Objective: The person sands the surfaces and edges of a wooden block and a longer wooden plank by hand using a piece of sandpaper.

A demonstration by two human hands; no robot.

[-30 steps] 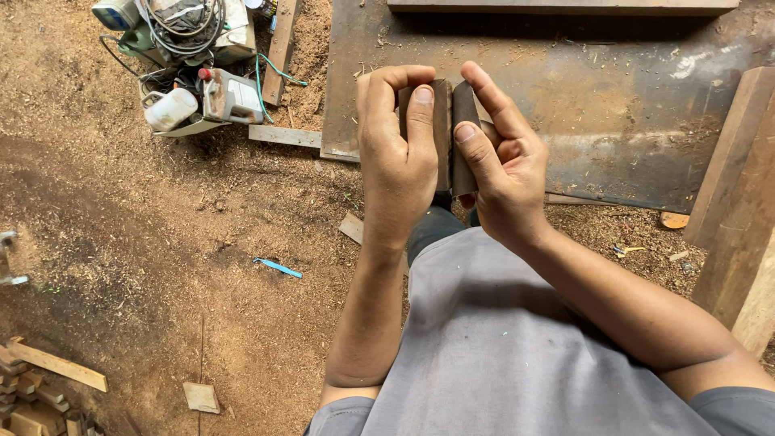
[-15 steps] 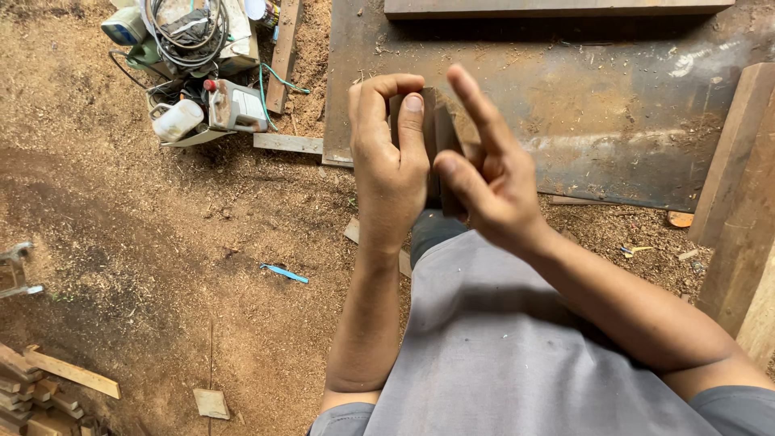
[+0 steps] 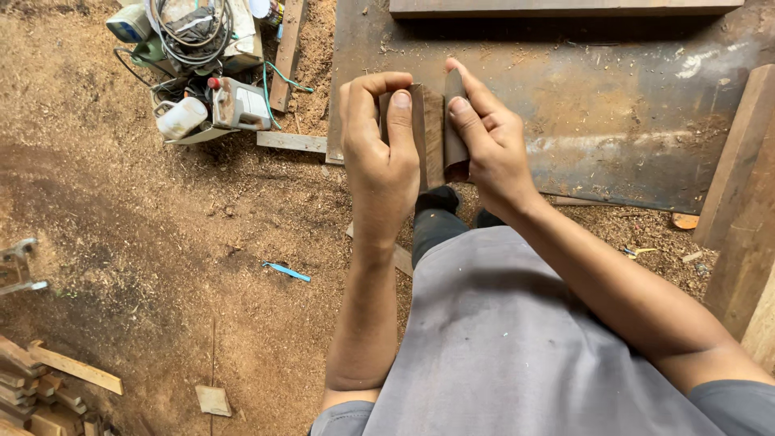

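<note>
My left hand (image 3: 381, 165) grips a small dark brown wooden block (image 3: 429, 136), fingers curled over its top and thumb lying along its face. My right hand (image 3: 490, 145) holds a folded piece of brown sandpaper (image 3: 454, 121) pressed against the block's right side, index finger stretched up along it. Both hands are raised in front of my grey shirt, above a sawdust-covered floor and the edge of a rusty metal sheet (image 3: 597, 121).
A pile of power tools and coiled cables (image 3: 198, 56) lies at the upper left. Wooden planks (image 3: 743, 186) stand at the right, one lies along the top edge. Offcuts (image 3: 48, 379) are stacked at the lower left. A blue pencil-like object (image 3: 286, 271) lies in the sawdust.
My right hand, fingers spread half a second ago, has closed again on the sandpaper against the block. The left hand has kept its grip.
</note>
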